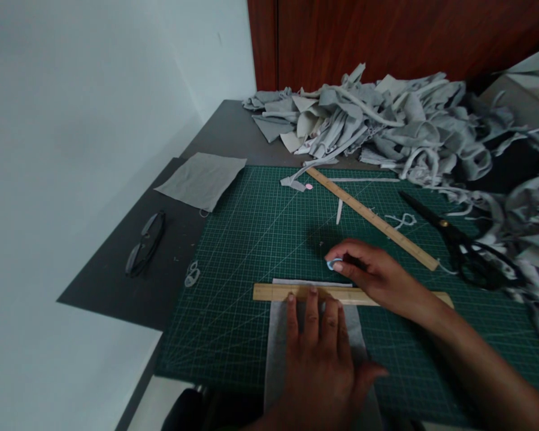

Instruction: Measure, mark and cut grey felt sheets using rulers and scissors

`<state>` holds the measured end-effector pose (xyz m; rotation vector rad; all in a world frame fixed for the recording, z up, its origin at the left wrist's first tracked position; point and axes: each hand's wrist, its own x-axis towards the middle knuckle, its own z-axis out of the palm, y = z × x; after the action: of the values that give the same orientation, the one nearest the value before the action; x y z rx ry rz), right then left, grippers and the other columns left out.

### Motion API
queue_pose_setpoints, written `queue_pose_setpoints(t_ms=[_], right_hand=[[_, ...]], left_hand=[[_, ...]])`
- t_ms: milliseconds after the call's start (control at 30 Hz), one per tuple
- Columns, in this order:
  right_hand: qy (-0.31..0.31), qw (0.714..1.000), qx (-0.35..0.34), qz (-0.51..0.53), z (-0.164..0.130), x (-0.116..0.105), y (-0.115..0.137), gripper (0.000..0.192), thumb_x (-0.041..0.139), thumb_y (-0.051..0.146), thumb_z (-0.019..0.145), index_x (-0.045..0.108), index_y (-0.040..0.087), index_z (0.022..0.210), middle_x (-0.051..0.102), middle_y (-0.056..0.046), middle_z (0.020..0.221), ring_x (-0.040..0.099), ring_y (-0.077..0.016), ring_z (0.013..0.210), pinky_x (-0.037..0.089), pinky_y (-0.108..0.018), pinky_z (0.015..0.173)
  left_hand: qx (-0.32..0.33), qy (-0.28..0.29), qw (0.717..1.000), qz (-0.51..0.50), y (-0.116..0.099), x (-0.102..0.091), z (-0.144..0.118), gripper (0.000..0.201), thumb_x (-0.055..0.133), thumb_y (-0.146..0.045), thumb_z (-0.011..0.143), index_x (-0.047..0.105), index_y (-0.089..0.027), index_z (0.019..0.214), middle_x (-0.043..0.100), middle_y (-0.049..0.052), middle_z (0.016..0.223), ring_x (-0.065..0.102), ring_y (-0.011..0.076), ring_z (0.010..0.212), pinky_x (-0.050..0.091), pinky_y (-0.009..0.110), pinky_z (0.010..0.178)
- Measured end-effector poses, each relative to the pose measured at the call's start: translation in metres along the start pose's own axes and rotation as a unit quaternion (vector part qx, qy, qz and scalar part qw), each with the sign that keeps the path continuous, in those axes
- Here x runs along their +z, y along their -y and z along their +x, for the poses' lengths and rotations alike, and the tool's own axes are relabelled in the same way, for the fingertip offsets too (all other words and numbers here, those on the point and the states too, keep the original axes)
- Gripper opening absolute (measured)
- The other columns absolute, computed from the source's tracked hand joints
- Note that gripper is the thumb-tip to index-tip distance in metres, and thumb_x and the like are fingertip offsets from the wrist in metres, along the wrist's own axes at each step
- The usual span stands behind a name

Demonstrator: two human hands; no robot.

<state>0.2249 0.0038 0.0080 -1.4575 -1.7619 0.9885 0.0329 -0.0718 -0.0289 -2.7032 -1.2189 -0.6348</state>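
Note:
My left hand [317,353] lies flat with its fingers spread. Its fingertips press a wooden ruler [263,292] down across a piece of grey fabric [276,335]. A thin strip of the fabric shows beyond the ruler's far edge. Just past the ruler, my right hand [363,266] pinches a small light-blue piece of tailor's chalk [332,263] between thumb and fingers, above the green cutting mat [233,251]. The fabric's near end is partly hidden under my left hand and forearm.
A second wooden ruler [372,216] lies slantwise on the mat, near black scissors [458,239]. A pink chalk piece [309,186] rests by fabric scraps. Grey offcuts [341,114] are heaped behind. Left are a grey fabric square [202,176], glasses [146,242] and a white wall [72,149].

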Motion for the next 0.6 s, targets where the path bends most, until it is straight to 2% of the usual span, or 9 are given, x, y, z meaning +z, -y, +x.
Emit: queue_pose_setpoints(t_ms=[67, 133, 233, 600], right_hand=[[-0.003, 1.0, 0.018, 0.002, -0.0004, 0.001, -0.0007, 0.015, 0.063, 0.029, 0.097, 0.069, 0.025, 0.11, 0.071, -0.003, 0.094, 0.066, -0.0198, 0.087, 0.053, -0.032, 0.077], [-0.005, 1.0, 0.013, -0.002, -0.0008, 0.0018, -0.0015, 0.011, 0.063, 0.028, 0.097, 0.069, 0.024, 0.105, 0.071, -0.002, 0.091, 0.066, -0.0194, 0.084, 0.053, -0.031, 0.076], [0.001, 1.0, -0.01, -0.016, -0.0012, 0.0024, -0.0025, 0.01, 0.06, 0.025, 0.099, 0.069, 0.023, 0.098, 0.072, -0.003, 0.093, 0.067, -0.0193, 0.087, 0.052, -0.032, 0.079], [-0.016, 0.999, -0.024, -0.026, -0.0003, -0.001, -0.0055, 0.013, 0.058, 0.024, 0.101, 0.07, 0.024, 0.104, 0.073, -0.003, 0.098, 0.068, -0.0189, 0.091, 0.052, -0.031, 0.08]], left_hand=[[0.002, -0.005, 1.0, 0.001, 0.0002, 0.0007, -0.0003, 0.078, 0.04, -0.078, 0.097, 0.073, -0.013, 0.123, 0.067, 0.012, 0.138, 0.047, 0.038, 0.14, 0.022, 0.058, 0.124], [0.001, -0.009, 1.0, 0.0, 0.0002, 0.0013, -0.0008, 0.079, 0.041, -0.079, 0.096, 0.073, -0.012, 0.123, 0.068, 0.012, 0.137, 0.048, 0.038, 0.139, 0.021, 0.058, 0.124], [-0.002, -0.01, 1.0, -0.002, -0.0001, 0.0015, -0.001, 0.079, 0.042, -0.079, 0.096, 0.073, -0.012, 0.123, 0.068, 0.012, 0.137, 0.049, 0.0381, 0.138, 0.021, 0.057, 0.124], [-0.005, -0.002, 1.0, -0.029, 0.0011, 0.0009, -0.0019, 0.079, 0.043, -0.077, 0.097, 0.069, -0.01, 0.129, 0.065, 0.012, 0.143, 0.047, 0.0374, 0.141, 0.023, 0.055, 0.123]])
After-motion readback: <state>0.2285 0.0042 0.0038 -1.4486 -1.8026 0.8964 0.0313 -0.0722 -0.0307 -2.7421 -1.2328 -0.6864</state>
